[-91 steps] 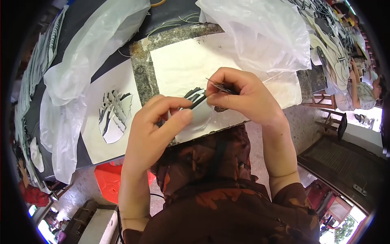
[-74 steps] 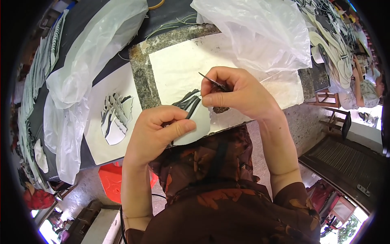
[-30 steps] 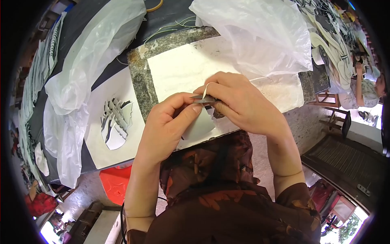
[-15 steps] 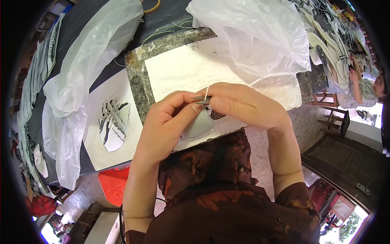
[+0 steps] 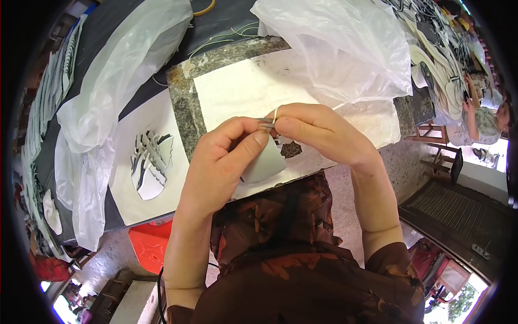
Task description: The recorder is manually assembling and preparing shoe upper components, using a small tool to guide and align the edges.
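Between its thumb and fingers, my left hand [image 5: 216, 159] pinches the upper edge of a pale grey cut piece [image 5: 265, 162] that looks like a shoe-upper part. My right hand [image 5: 318, 132] is closed around small metal snips [image 5: 266, 122], whose two pointed blades reach left to that edge, near my left fingertips. A white band loops beside the right index finger at the snips. Most of the snips is hidden in the fingers. Both hands almost meet above the white sheet [image 5: 237, 86] on the table.
Several similar cut pieces [image 5: 152, 170] lie overlapped on a white board at left. Crumpled clear plastic bags [image 5: 334, 48] cover the table's back and left side. Green cords [image 5: 221, 40] lie at the back. A red stool [image 5: 148, 248] stands below; another person [image 5: 480, 119] sits far right.
Both hands have shifted slightly up and left with the snips and the cut piece. A dark worn spot on the table beside the piece now shows more fully.
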